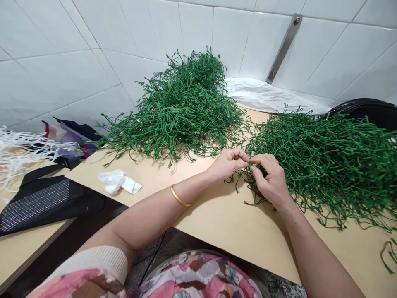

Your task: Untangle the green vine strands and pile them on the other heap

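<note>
My left hand (pixel 230 164), with a gold bangle (pixel 180 196) on its forearm, pinches a thin green cord (pixel 249 162) between thumb and fingertips. The fingertips of my right hand (pixel 271 176) are closed on the same cord, almost touching the left ones. A few cord ends hang below the hands onto the tan tabletop (pixel 214 219). To the right, beside my right hand, spreads a loose pile of green cords (pixel 335 165) with small knobs at their ends. Another, taller heap of green cords (pixel 186 107) lies beyond my left hand.
Crumpled white tissue (pixel 119 182) lies near the table's left edge. White cords (pixel 27 149) and a black mesh bag (pixel 40 203) sit on a separate surface at left. White tiles (pixel 155 29) rise behind, with a metal bracket (pixel 283 49). White sheeting (pixel 263 93) and a black round object (pixel 366 109) are at the back.
</note>
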A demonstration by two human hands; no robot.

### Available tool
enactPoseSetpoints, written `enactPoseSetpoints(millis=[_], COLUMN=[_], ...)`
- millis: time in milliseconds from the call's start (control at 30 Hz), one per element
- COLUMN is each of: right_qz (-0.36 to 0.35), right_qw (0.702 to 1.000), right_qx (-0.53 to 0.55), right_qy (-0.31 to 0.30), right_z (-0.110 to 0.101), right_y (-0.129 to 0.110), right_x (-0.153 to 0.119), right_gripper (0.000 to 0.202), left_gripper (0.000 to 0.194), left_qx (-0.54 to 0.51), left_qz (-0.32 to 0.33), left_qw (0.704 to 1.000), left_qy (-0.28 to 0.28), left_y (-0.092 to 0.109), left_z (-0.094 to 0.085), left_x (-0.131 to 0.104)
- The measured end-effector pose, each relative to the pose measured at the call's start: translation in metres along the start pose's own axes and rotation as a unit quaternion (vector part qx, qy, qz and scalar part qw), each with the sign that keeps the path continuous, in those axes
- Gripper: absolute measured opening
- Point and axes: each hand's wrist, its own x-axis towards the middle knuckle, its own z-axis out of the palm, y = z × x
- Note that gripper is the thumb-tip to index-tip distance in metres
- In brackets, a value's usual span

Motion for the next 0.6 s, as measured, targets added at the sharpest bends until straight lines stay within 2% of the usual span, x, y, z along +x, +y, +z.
enactPoseSetpoints(millis=[133, 267, 333, 500, 600], right_qz=[-0.013, -0.008, -0.010, -0.034, -0.054], right_qw=[0.999, 0.998, 0.998, 0.996, 0.996], right_qx=[-0.042, -0.049, -0.054, -0.079, -0.071], right_qy=[0.020, 0.040, 0.041, 0.026, -0.019], right_z=[0.0003, 0.0001, -0.0005, -0.0020, -0.0024], right_y=[-0.0012, -0.0033, -0.0044, -0.0062, -0.0059], right_x=[0.0001, -0.0005, -0.0006, 0.0001, 0.0002], right_gripper=[0.008, 0.007, 0.006, 0.024, 0.031], left_gripper=[0.006, 0.016, 0.015, 0.006, 0.006], left_qx=[0.018, 0.019, 0.023, 0.025, 0.018], left_qz=[0.014, 0.003, -0.005, -0.017, -0.011], left_qw=[1.000, 1.000, 1.000, 0.999, 0.999], left_qy=[0.005, -0.008, -0.007, -0.014, -0.033], left_y=[-0.0013, 0.0001, 0.0003, -0.0018, -0.0022], left_z=[0.0003, 0.0005, 0.0002, -0.0004, 0.0002], left_x=[0.0009, 0.0001, 0.0002, 0.0019, 0.0021])
